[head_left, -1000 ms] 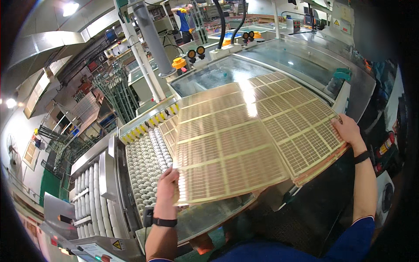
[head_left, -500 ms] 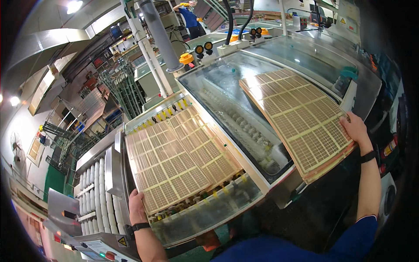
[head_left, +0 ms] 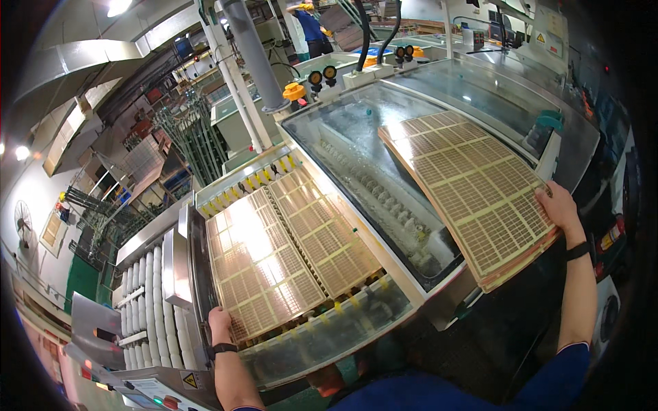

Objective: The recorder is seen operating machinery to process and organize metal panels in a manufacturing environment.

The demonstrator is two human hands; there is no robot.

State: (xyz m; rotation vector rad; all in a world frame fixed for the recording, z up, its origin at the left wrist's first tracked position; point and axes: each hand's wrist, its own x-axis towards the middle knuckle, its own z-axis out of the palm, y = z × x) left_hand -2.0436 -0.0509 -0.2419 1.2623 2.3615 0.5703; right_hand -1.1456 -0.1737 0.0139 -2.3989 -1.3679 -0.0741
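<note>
My left hand (head_left: 220,325) is at the near left corner of a thin, copper-coloured circuit board panel (head_left: 257,257), its fingers closed on the edge. This panel lies on the conveyor's rollers, with a narrow gap between it and a second, similar panel (head_left: 329,236) on its right. My right hand (head_left: 556,205) grips the right edge of a stack of gridded panels (head_left: 473,181), thumb on top and the other fingers mostly hidden. The stack rests tilted across the machine's clear cover (head_left: 343,130), its near end sticking out past the front edge.
White rollers (head_left: 154,308) sit in the machine section at left, beside a metal guard (head_left: 178,267). Yellow roller fittings (head_left: 250,183) line the conveyor's far side. Gauges (head_left: 322,75) and a grey pipe (head_left: 253,58) stand behind. Another person (head_left: 312,31) is in the background.
The left panel has moved left and settled on the rollers, and a gap has opened between it and the second panel. My left hand has shifted slightly; the right still holds the stack.
</note>
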